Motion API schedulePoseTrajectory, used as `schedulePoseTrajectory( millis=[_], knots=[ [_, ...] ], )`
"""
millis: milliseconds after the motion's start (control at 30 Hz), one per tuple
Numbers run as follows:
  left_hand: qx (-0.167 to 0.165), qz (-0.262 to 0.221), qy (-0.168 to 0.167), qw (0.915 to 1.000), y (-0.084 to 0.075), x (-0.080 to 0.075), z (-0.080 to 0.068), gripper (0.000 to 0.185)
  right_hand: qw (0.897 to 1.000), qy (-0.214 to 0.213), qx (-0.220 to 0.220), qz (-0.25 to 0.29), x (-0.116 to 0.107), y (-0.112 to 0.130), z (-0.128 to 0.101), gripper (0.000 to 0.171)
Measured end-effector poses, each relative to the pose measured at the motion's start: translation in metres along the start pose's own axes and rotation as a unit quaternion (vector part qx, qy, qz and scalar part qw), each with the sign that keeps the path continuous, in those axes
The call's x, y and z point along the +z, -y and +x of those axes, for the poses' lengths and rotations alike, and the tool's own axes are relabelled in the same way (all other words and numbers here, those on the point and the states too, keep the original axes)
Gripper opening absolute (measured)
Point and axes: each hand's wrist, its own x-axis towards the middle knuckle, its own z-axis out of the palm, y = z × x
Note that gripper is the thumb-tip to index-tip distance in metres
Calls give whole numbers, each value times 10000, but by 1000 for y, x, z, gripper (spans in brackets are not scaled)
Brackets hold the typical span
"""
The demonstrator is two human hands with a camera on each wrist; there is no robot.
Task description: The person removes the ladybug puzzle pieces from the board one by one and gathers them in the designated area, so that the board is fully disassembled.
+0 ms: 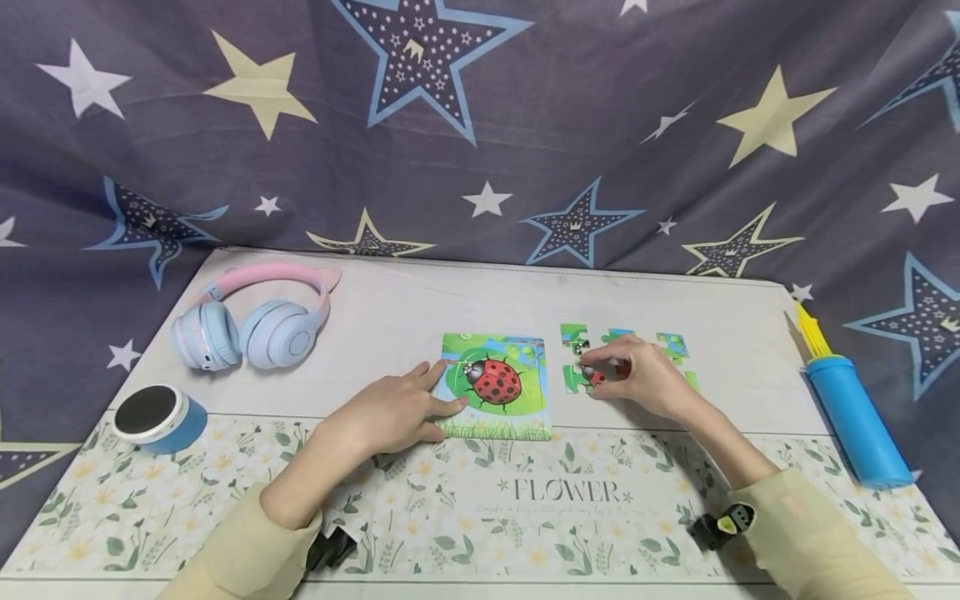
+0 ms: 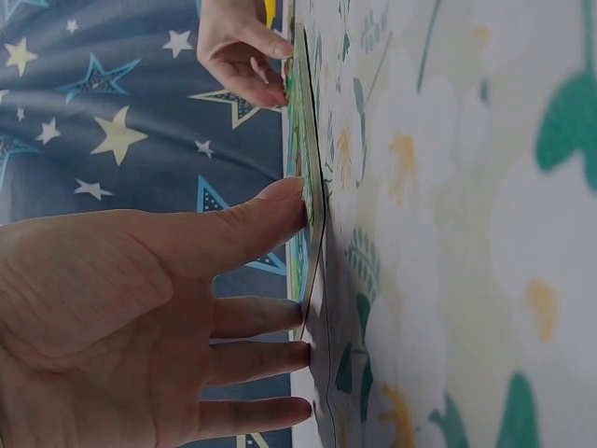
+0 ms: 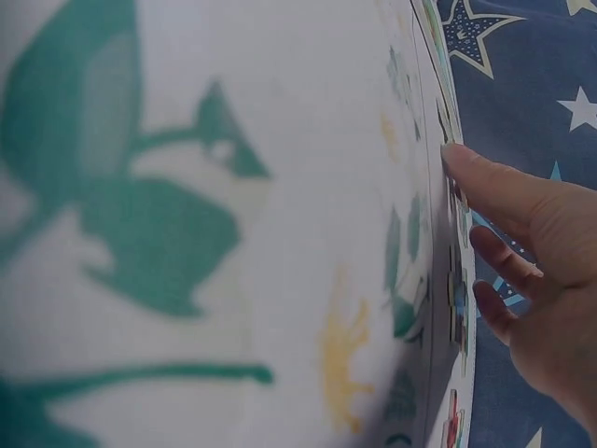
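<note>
- head view: the left hand [image 1: 390, 412] lies flat with straight fingers on the left edge of the square green ladybird puzzle board [image 1: 497, 385], pinning it to the white floral table mat [image 1: 525, 500]. the right hand [image 1: 645, 379] curls thumb and fingertips onto a small red and green cardboard puzzle piece [image 1: 595, 377], just right of the board, among the loose green and blue puzzle pieces [image 1: 671, 346]. pink and blue cat-ear headphones [image 1: 251, 321] and a round blue speaker [image 1: 159, 417] sit well to the left; a blue cylinder with yellow sticks [image 1: 851, 412] lies far right.
- left wrist view: the left hand's fingers [image 2: 252, 317] are spread and straight; the thumb tip touches the board's edge [image 2: 312, 201]. nothing is gripped.
- right wrist view: the right hand's fingers [image 3: 494, 187] bend down toward pieces seen edge-on; whether the pinch has closed cannot be told here.
- handling judgement: the piece looks light, thin, stiff and flat on the mat, so it likely slides. best taken by opposite edges, or tipped up at one edge first.
</note>
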Motion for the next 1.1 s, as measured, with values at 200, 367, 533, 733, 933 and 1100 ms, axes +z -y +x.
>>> schedulePoseTrajectory(
  millis=[200,367,533,733,933,1100],
  knots=[
    [-48,-10,-1,10000,-1,0,0,50,10000,9,-39,-56,0,-1,-1,46],
    [-53,-16,-24,10000,-1,1,0,50,9999,-40,-122,-95,0,-1,-3,47],
    [-2,26,-83,10000,0,-1,1,49,9997,-173,-159,63,-2,0,-2,44],
    [75,147,-228,9996,1,-2,2,45,9963,-638,-190,549,-5,9,5,34],
    [30,236,-493,9985,-5,-1,8,50,9902,-985,-217,969,-5,32,14,33],
    [106,108,-426,9990,-12,3,20,62,9885,-744,-410,1248,0,48,21,35]
  ],
)
